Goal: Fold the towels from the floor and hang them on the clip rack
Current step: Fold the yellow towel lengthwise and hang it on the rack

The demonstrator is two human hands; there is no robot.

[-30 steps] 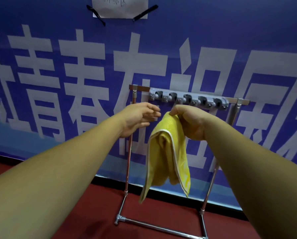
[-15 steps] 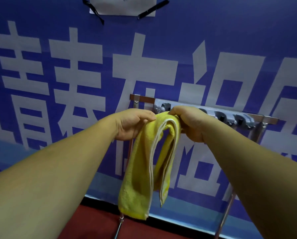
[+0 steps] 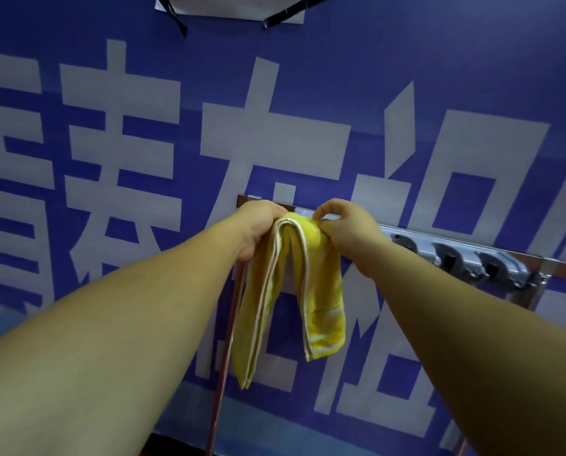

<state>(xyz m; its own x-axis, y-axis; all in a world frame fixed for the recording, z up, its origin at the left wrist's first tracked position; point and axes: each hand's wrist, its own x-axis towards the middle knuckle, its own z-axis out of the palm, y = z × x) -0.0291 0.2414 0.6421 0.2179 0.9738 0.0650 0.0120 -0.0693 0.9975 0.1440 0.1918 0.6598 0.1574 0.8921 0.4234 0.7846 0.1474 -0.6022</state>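
Head view, looking at a clip rack (image 3: 456, 255) that stands before a blue banner (image 3: 308, 77) printed with large white characters. Both bare forearms reach in from 7 and 5 o'clock and meet just below the frame's centre. The left hand (image 3: 262, 228) has its fingers curled round the upper fold of a yellow towel (image 3: 291, 291); the right hand (image 3: 347, 235), at 3 o'clock of the left, pinches the same fold between thumb and fingers. The towel, edged in white, is doubled over at the left end of the rack's top bar, and its 2 halves hang toward 6 o'clock, the left half longer than the right. Whether a clip has hold of the fold cannot be told, since the hands cover that stretch of bar. From the right hand toward 4 o'clock the grey bar shows 3 dark clips (image 3: 449, 255), all without cloth. A metal upright (image 3: 224, 373) descends behind the left forearm. At 12 o'clock a white sheet (image 3: 232, 6) is fixed to the banner with black tape (image 3: 176, 19).
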